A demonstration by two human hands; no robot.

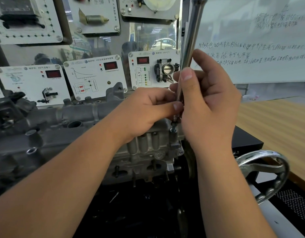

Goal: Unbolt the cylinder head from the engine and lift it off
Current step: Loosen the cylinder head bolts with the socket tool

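The grey cylinder head (66, 117) lies across the engine (148, 157) on a stand, at the left and centre. A long chrome wrench bar (191, 40) stands nearly upright over the head's right end. Its lower tip meets a bolt (173, 127) that sticks up out of a hole in the head. My right hand (210, 107) grips the bar low down, thumb along the shaft. My left hand (148, 110) pinches the bar's lower end just above the bolt.
A panel of sensor display boards (95, 74) stands right behind the engine. A whiteboard (259, 48) with handwriting is at the back right. A chrome handwheel (265, 176) juts out at the right of the stand, beside a wooden tabletop (277, 121).
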